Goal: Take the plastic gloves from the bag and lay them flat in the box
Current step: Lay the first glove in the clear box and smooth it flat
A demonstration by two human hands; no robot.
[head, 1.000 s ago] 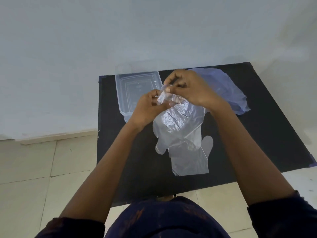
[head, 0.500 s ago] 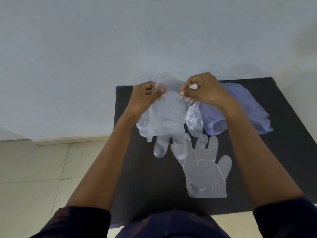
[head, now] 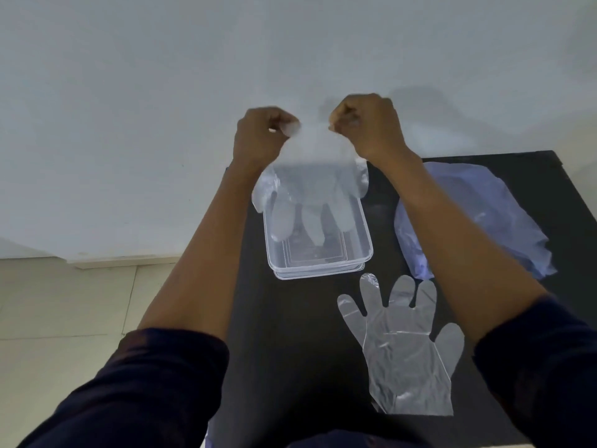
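A clear plastic glove (head: 311,189) hung in the middle of the frame, stretched open by its cuff, fingers pointing down over the far end of the clear box (head: 318,257). The left hand (head: 258,137) pinched one corner of the cuff and the right hand (head: 368,127) pinched the other, both closed tight on the thin film with the glove spread between them. Whether the glove's fingertips had touched the box floor could not be told; they seemed to dangle just inside its rim.

A second glove (head: 403,347) lay flat on the black table (head: 290,334) in the lower right of the frame, near the box but apart from it. The pale blue bag (head: 504,218) sat crumpled at the right, beyond the right forearm; whether more gloves remained inside it could not be seen.

Judging from this, the task was at an early point: the box looked empty apart from the glove being lowered, so this one needed laying flat, then the one on the table, and whatever the bag might hold.
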